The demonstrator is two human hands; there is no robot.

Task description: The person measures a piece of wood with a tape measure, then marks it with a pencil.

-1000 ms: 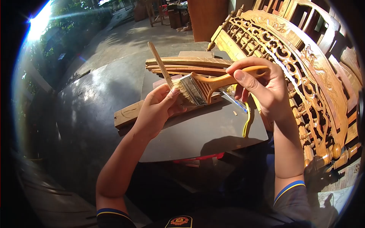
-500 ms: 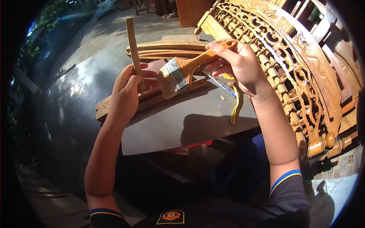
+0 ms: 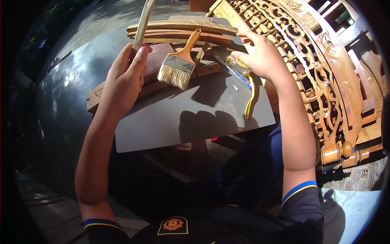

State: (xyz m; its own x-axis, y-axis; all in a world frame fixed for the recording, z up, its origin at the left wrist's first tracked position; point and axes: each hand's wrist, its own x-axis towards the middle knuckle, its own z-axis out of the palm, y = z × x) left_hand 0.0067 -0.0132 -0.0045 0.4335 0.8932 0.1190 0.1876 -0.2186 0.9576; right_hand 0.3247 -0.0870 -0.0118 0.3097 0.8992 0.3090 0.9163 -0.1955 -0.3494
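Note:
My left hand [image 3: 126, 75] is closed around an upright, narrow wooden stick [image 3: 143, 26], which rises past the top of the view. A wide paintbrush [image 3: 178, 63] with an orange handle and pale bristles is apart from both hands, handle up and bristles down. It overlaps the wood pieces behind it, and a dark shadow falls on the grey board to its right. My right hand [image 3: 264, 57] is open and holds nothing, its fingers apart. Below its fingers lie a yellow and clear item with a yellow strap [image 3: 250, 99] and a slim blue item [image 3: 243, 79].
Curved wooden pieces [image 3: 178, 28] are stacked at the back of the grey board [image 3: 162, 128]. A long wooden piece [image 3: 95, 97] with holes runs along the left. On the right stands a carved wooden panel [image 3: 284, 40] with turned spindles.
My right hand has let go of the paintbrush and opened, moving slightly right. The brush has turned to point bristles down. My left hand, with the stick, has shifted left and up.

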